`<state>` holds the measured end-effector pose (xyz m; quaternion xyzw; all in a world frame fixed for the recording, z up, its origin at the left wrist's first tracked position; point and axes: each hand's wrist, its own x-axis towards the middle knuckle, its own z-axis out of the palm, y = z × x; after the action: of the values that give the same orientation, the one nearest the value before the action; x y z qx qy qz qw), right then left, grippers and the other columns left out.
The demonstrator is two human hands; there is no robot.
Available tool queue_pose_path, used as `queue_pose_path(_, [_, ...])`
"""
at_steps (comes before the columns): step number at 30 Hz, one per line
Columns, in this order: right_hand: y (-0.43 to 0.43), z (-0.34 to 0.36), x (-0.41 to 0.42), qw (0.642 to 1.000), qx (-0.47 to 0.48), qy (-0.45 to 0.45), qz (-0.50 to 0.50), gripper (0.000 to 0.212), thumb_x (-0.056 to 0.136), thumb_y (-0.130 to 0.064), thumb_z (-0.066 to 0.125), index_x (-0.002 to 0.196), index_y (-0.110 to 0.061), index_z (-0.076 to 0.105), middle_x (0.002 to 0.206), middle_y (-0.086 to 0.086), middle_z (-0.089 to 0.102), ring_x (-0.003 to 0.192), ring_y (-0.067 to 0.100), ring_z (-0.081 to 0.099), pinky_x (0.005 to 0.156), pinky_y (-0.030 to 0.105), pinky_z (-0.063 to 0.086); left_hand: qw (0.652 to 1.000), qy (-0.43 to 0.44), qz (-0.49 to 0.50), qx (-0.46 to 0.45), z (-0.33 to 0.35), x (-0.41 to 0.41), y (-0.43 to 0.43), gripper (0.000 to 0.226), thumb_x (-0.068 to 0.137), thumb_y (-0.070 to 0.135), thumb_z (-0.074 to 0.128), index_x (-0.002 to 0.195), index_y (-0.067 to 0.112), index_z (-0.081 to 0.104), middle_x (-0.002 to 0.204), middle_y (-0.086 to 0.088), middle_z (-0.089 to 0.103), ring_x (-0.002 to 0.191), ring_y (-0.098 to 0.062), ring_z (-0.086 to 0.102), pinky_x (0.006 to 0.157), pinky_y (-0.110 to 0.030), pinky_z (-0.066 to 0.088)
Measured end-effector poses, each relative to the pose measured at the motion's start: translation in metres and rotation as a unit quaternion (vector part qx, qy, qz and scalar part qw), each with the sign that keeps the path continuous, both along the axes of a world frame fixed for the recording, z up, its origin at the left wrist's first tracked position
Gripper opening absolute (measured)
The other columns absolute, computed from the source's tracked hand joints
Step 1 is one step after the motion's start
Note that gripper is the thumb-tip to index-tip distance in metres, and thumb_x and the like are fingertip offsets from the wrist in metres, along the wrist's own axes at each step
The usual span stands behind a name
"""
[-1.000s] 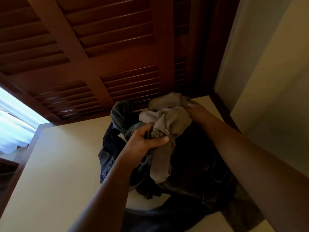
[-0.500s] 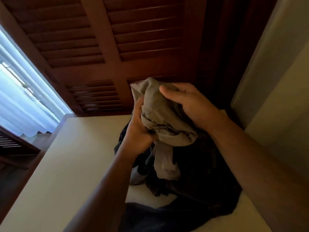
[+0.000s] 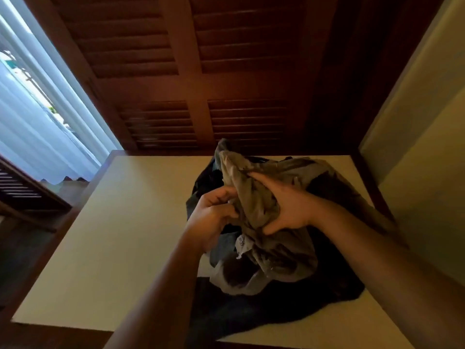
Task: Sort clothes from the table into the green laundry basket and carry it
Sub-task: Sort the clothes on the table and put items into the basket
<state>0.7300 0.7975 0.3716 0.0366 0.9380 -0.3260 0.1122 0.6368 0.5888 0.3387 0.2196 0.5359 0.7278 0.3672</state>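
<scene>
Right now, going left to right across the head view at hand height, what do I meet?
From the left: window → table → left hand → right hand → wall. Both hands hold the grey garment; it spans them, so it is left out of the order.

The hands [image 3: 289, 210] have shifted grip; grey garment [image 3: 254, 195] seemingly hangs looser.

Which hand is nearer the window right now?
Left. The left hand grips the khaki garment on the side facing the window. The right hand holds the garment's opposite side, farther from the window.
</scene>
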Motion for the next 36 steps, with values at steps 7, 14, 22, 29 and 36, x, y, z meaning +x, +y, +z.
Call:
queue_pose_path(7, [-0.031, -0.021, 0.025, 0.978, 0.067, 0.164, -0.109, 0.068, 0.08, -0.061, 0.072, 0.139, -0.042, 0.045, 0.13, -0.016, 0.061, 0.122, 0.015, 0.059, 0.108, 0.058, 0.04, 0.992, -0.01, 0.124, -0.01, -0.01, 0.01, 0.003, 0.029, 0.1, -0.003, 0.051, 0.095, 0.008, 0.077, 0.092, -0.014, 0.074, 0.085, -0.028, 0.072, 0.075, -0.041, 0.06])
queue_pose_path(14, [-0.029, 0.035, 0.057, 0.889, 0.217, 0.337, -0.22, 0.068, 0.079, -0.017, 0.08, 0.142, -0.019, 0.054, 0.127, 0.01, 0.06, 0.108, 0.034, 0.06, 0.087, 0.042, 0.052, 0.982, 0.115, 0.107, -0.101, -0.031, 0.011, -0.012, 0.019, 0.108, 0.029, 0.055, 0.121, 0.034, 0.068, 0.114, 0.003, 0.072, 0.105, -0.007, 0.068, 0.092, -0.029, 0.053])
queue_pose_path(22, [-0.011, 0.025, 0.109, 0.892, 0.317, 0.218, -0.236, 0.07, 0.075, -0.008, 0.073, 0.138, -0.03, 0.052, 0.131, 0.005, 0.057, 0.107, 0.037, 0.06, 0.083, 0.048, 0.054, 0.959, 0.175, 0.015, -0.224, -0.033, 0.031, -0.002, 0.036, 0.1, 0.05, 0.062, 0.133, 0.035, 0.058, 0.122, 0.01, 0.067, 0.099, 0.001, 0.066, 0.077, -0.018, 0.054])
queue_pose_path(29, [-0.016, -0.011, 0.123, 0.896, 0.332, 0.148, -0.256, 0.075, 0.074, -0.02, 0.075, 0.141, -0.036, 0.045, 0.132, 0.003, 0.054, 0.108, 0.039, 0.058, 0.082, 0.045, 0.055, 0.791, 0.443, -0.171, -0.385, -0.06, 0.07, -0.018, 0.108, 0.076, 0.073, 0.073, 0.161, 0.032, 0.022, 0.16, 0.001, 0.038, 0.147, -0.025, 0.037, 0.124, -0.05, 0.027])
queue_pose_path(36, [-0.019, -0.028, 0.139, 0.92, 0.321, 0.106, -0.198, 0.076, 0.077, -0.029, 0.076, 0.145, -0.034, 0.043, 0.134, 0.005, 0.052, 0.116, 0.039, 0.054, 0.08, 0.045, 0.053, 0.834, 0.432, -0.026, -0.343, -0.06, 0.105, -0.005, 0.059, 0.094, 0.042, 0.071, 0.148, 0.028, 0.05, 0.151, 0.003, 0.05, 0.145, -0.023, 0.041, 0.126, -0.059, 0.015])
